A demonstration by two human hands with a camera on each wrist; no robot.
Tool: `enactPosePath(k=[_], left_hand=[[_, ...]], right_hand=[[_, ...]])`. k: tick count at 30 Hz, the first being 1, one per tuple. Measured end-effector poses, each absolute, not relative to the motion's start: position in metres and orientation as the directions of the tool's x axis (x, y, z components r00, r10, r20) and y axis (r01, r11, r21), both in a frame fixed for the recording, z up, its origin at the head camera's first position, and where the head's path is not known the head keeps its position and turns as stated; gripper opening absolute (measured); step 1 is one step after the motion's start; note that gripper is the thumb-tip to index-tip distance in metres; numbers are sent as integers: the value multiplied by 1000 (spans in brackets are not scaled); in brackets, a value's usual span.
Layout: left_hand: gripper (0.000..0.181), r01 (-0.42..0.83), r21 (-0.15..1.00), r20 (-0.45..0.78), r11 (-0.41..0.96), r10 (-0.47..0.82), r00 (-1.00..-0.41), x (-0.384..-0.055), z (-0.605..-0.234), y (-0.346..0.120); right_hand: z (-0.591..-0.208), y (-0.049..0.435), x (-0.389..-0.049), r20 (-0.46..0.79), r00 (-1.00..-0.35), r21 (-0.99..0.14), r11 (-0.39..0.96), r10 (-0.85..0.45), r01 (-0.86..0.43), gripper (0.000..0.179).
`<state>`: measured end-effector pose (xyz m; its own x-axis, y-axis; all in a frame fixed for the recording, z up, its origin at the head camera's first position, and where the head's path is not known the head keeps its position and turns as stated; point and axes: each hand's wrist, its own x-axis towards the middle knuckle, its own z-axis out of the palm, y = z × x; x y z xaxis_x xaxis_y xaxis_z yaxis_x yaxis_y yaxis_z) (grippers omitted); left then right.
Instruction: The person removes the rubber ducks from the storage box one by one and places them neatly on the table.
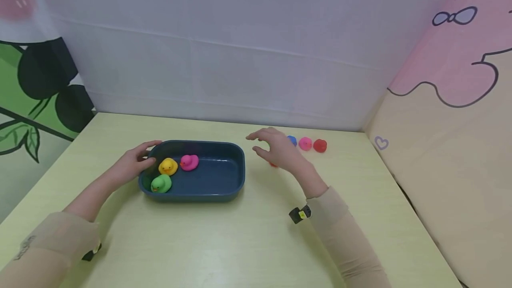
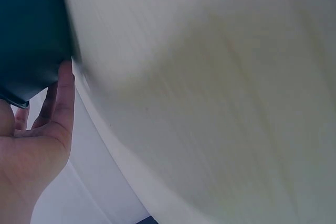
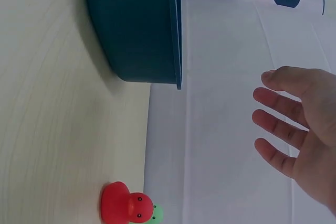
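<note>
A dark blue rectangular basin (image 1: 212,199) stands on the table. My left hand (image 1: 130,167) grips its left end, the thumb over the rim and the fingers along the outer wall. In the left wrist view, the fingers (image 2: 64,103) touch that wall. Inside, toward the left, sit a yellow toy duck (image 1: 168,166), a green duck (image 1: 162,184) and a pink duck (image 1: 190,162). My right hand (image 1: 280,149) hovers right of the basin, holding nothing, its fingers spread and slightly bent. A red duck (image 3: 118,203) on the table partly hides a green one (image 3: 156,215) in the right wrist view.
At the table's back right are a blue toy (image 1: 293,140), a pink one (image 1: 306,144) and a red one (image 1: 320,146). My right hand partly covers an orange-red toy (image 1: 273,164). A pale cloth wall (image 1: 240,70) rises behind the table (image 1: 224,243).
</note>
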<state>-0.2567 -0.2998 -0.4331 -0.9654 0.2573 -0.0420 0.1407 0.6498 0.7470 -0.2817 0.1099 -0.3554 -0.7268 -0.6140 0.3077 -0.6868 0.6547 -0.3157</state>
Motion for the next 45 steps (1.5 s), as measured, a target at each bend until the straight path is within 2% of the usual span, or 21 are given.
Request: enactPosePath(k=[7,18,31,45], left_hand=[[56,135,749,-43,649,250,-967,-254,-431,-299],[56,117,756,-56,643,243,-968,-251,-428,-299],[56,103,760,-72,642,240,-968,-253,-428,-299],[55,121,756,-56,643,248,-967,-254,-429,-300]], right_hand=[[-356,91,-280,406,-669,-303,599,-623,-741,32],[-357,60,-271,454,-665,-346,571,-592,-745,30],[-368,27,-267,371,-711,-364,611,-597,-703,36],[-391,0,-267,318,-698,-345,607,-641,-716,42]])
